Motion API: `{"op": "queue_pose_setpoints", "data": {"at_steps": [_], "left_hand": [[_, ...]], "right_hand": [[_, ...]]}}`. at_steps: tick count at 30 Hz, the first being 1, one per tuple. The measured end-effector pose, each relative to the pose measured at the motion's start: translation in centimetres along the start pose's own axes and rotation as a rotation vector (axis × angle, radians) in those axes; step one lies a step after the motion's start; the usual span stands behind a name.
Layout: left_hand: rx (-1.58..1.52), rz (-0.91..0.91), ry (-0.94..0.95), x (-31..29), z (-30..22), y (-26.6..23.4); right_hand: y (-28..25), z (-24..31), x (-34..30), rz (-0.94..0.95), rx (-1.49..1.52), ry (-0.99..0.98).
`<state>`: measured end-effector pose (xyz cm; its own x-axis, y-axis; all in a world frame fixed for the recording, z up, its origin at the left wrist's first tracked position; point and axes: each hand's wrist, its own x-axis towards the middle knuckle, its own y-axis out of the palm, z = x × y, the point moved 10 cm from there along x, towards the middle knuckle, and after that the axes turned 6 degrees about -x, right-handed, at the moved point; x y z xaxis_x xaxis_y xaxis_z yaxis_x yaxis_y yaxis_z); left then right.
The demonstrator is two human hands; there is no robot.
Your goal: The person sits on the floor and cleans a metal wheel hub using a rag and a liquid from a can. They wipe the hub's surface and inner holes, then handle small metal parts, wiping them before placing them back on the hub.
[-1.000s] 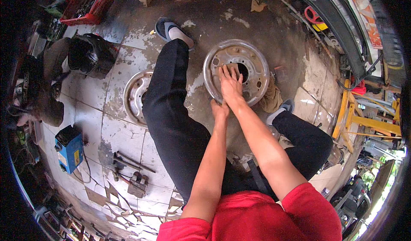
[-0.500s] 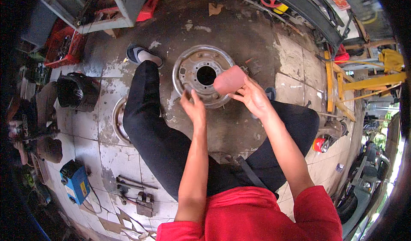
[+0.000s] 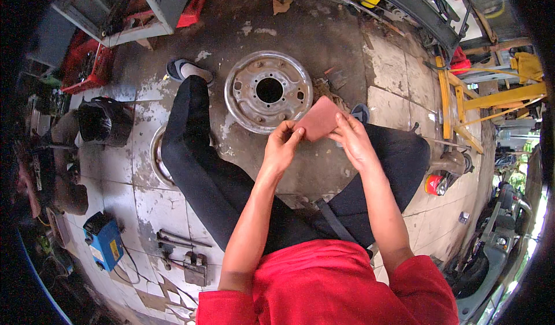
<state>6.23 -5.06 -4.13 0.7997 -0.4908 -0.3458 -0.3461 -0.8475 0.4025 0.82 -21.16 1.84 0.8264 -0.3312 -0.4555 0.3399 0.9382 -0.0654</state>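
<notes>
A reddish-pink piece of sandpaper [image 3: 318, 120] is held up between both hands over the floor. My left hand [image 3: 281, 145] pinches its left edge between thumb and fingers. At the right edge, the fingers of my right hand [image 3: 354, 140] close on it. Just beyond the hands a bare metal wheel rim [image 3: 243, 101] lies flat on the floor, between my feet. It has a round centre hole and a ring of bolt holes. The sandpaper and left hand overlap its near right edge in view, seemingly above it.
A second wheel rim [image 3: 157, 154] lies partly hidden by my left leg. A blue machine box [image 3: 104, 249] with a cable and some tools [image 3: 195, 267] are at lower left. A red crate [image 3: 87, 65] stands far left; a yellow frame [image 3: 448, 105] and red can [image 3: 433, 184] are on the right.
My left hand has risen to the right and taken hold of the sandpaper, which only my right hand held before. The view has shifted slightly.
</notes>
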Motion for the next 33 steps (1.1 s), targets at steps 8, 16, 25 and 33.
{"op": "queue_pose_setpoints", "data": {"at_steps": [8,16,25,33], "left_hand": [[0.679,0.205,0.270,0.9,-0.2,2.0],[0.475,0.322,0.129,1.3,1.0,1.3],[0.106,0.315,0.024,2.3,-0.3,0.1],[0.132,0.074,0.123,3.2,0.0,-1.2]], "right_hand": [[1.6,-1.6,0.0,0.160,-0.979,-0.269],[3.4,-3.9,1.5,0.307,-0.766,0.014],[3.7,-1.0,2.7,0.245,-0.660,-0.224],[4.6,-4.4,2.1,0.177,0.045,0.148]]}}
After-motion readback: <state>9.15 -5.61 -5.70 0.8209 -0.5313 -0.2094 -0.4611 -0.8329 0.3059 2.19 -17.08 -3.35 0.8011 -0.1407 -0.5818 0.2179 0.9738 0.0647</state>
